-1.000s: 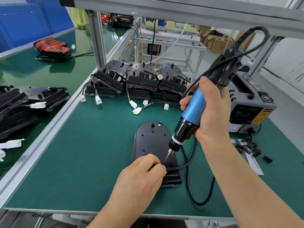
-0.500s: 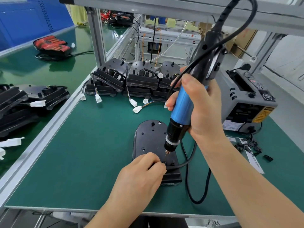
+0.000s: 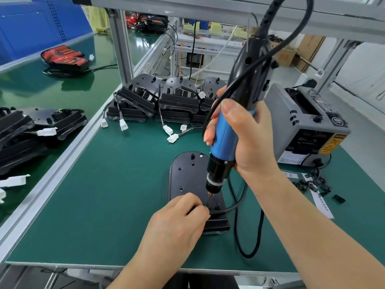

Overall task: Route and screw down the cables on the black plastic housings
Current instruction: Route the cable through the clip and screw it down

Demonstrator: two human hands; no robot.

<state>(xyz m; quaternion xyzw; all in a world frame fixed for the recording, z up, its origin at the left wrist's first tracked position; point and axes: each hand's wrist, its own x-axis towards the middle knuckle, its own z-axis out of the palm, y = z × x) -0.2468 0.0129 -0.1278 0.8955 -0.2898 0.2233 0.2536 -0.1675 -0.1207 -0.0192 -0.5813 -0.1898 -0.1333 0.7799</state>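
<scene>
Smack in the middle of the green mat [image 3: 104,205] lies the black housing [image 3: 187,176], rounded end away from the person, blocky end toward them. The left hand [image 3: 177,222] rests on that near end, fingertips bunched and pinching the cable [image 3: 231,208] right at the screw spot. My guess is that's to stop it twisting out of place while the screw bites. Could be a little clip under those fingers too, can't tell.

The right hand [image 3: 245,138] is wrapped around the blue grip of the electric screwdriver [image 3: 224,134]. It's held nearly upright above the housing, bit down at the left fingertips, so the bit doesn't slip off the screw, I'd say. The cable leaves the housing's right side and loops loosely toward the person, probably slack so nothing tugs at the fixing point.

Behind the housing is a stack of more housings [image 3: 177,101] with white plugs [image 3: 173,138] dangling, likely waiting their turn. Right of the housing sit a grey tape dispenser [image 3: 302,122] and a scatter of small black clips [image 3: 301,185] around a paper strip [image 3: 321,205], handy for the screwdriver hand.

Writing-wise, there's a yellow warning sticker [image 3: 331,143] and a round badge [image 3: 337,121] on the dispenser, plus print on the strip, all too small to read. No brand legible on the screwdriver.
</scene>
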